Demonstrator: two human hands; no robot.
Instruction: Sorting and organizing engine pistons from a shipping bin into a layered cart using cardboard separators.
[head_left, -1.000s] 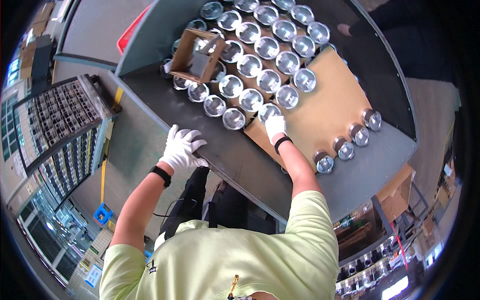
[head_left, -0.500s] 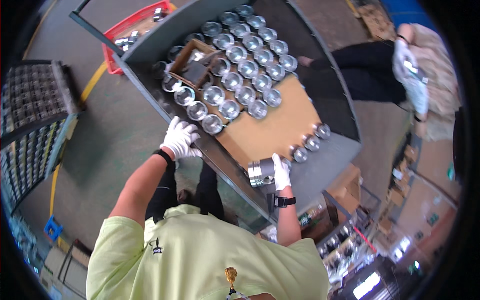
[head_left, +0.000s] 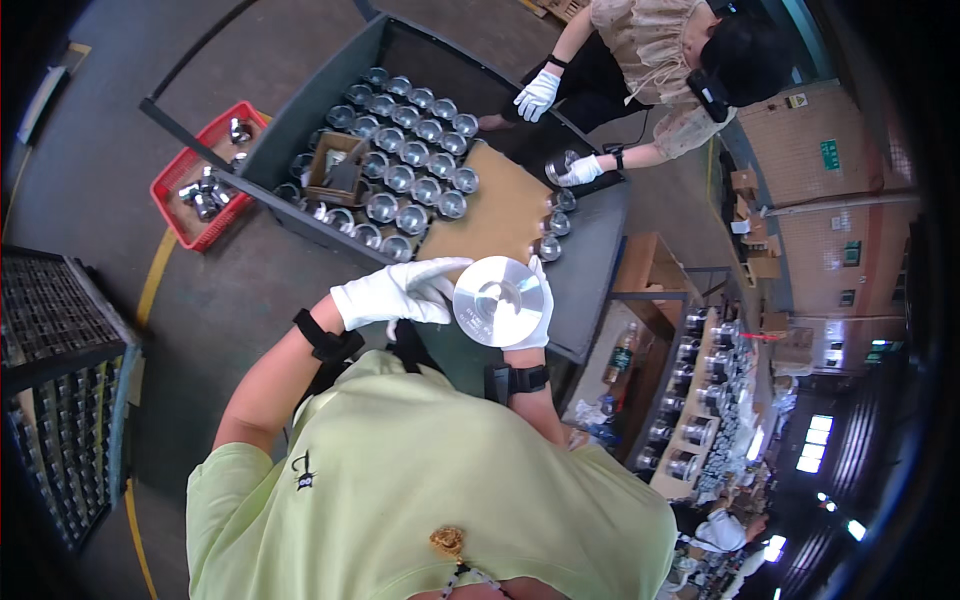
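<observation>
A shiny metal piston [head_left: 498, 302] is held up before my chest, its round crown facing up toward me. My gloved right hand [head_left: 541, 318] grips it from the right side, fingers partly hidden behind it. Beside its left edge is my gloved left hand [head_left: 395, 294], fingers apart and stretched toward the piston; whether the fingertips touch it is hard to tell. Beyond my hands, a grey metal cart [head_left: 300, 218] carries rows of pistons [head_left: 412, 153] standing on brown cardboard [head_left: 487, 205]. A few more pistons [head_left: 552, 232] stand along the cart's right part.
Across the cart a co-worker's gloved hand [head_left: 580, 171] holds another piston; their other hand [head_left: 538, 97] hangs over the cart wall. A cardboard box [head_left: 322, 190] sits among the pistons. A red basket [head_left: 210, 232] is on the floor, racks [head_left: 70, 330] at left, shelves of parts at right.
My right hand has raised the piston off the cart and turned its crown upward. My left hand has left the cart's edge and come to the piston. The co-worker now reaches over the cart.
</observation>
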